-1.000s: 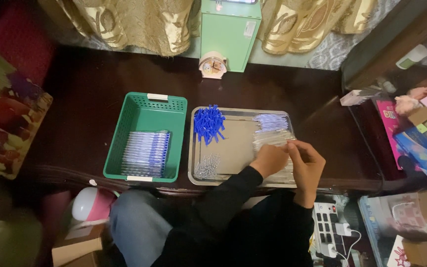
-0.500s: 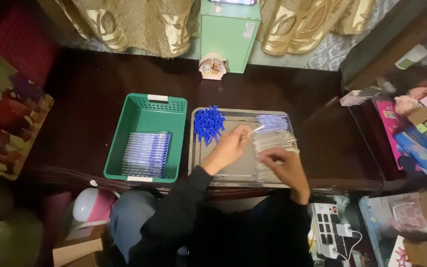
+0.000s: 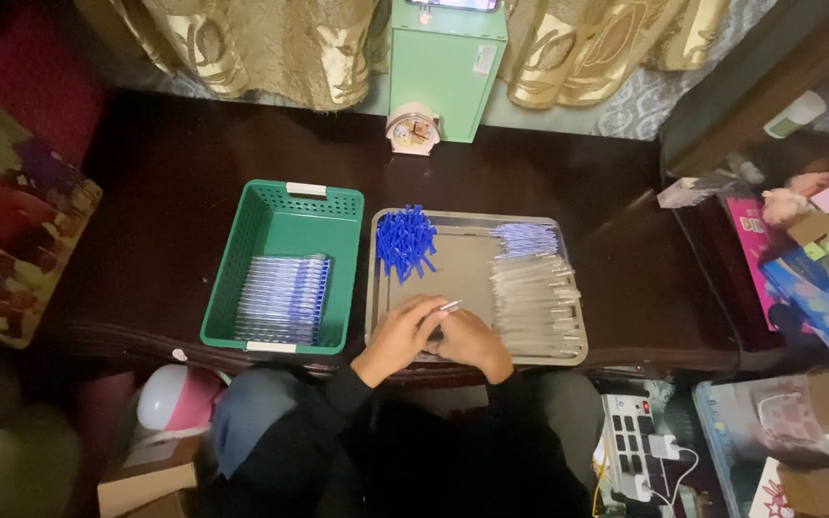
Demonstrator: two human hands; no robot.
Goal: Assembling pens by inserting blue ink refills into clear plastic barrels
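Hands joined over a pen part at the near edge of the metal tray.

Head view: the left hand [image 3: 400, 338] and right hand [image 3: 472, 343] meet above the tray [image 3: 462, 278], fingers curled together around a thin clear pen barrel [image 3: 450, 306] whose tip sticks out between them; which hand bears it I cannot tell. Blue caps [image 3: 405, 240] lie heaped at the tray's far left, clear barrels [image 3: 534, 297] stacked along its right side, and finished pens [image 3: 283, 297] rest in the green basket [image 3: 285, 216] just beside the tray on the dark desk [image 3: 165, 192]. Risks, as I judge them: the slim barrel could slip from the fingertips, and a sleeve sweeping sideways could scatter the loose barrel stack or roll caps off the tray.
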